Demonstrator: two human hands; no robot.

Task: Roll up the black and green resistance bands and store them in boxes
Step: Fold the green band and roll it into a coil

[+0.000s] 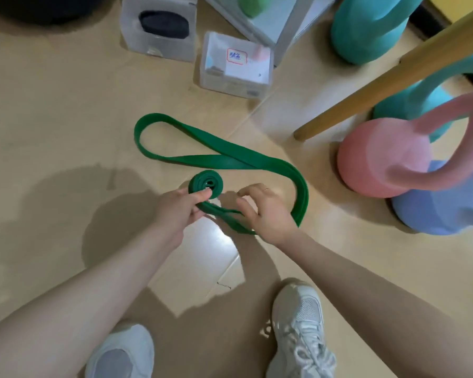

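Observation:
A green resistance band lies looped on the tan floor, one end wound into a small coil. My left hand pinches that coil between thumb and fingers. My right hand hovers over the flat strip just right of the coil, fingers curled, the strip passing under the palm; whether it grips the strip I cannot tell. A rolled black band sits inside a clear box at the top left. A second clear box with a red-framed label stands beside it.
A pink kettlebell rests on a blue one at the right, with teal kettlebells behind. A wooden leg slants down to the floor. My white shoes are at the bottom.

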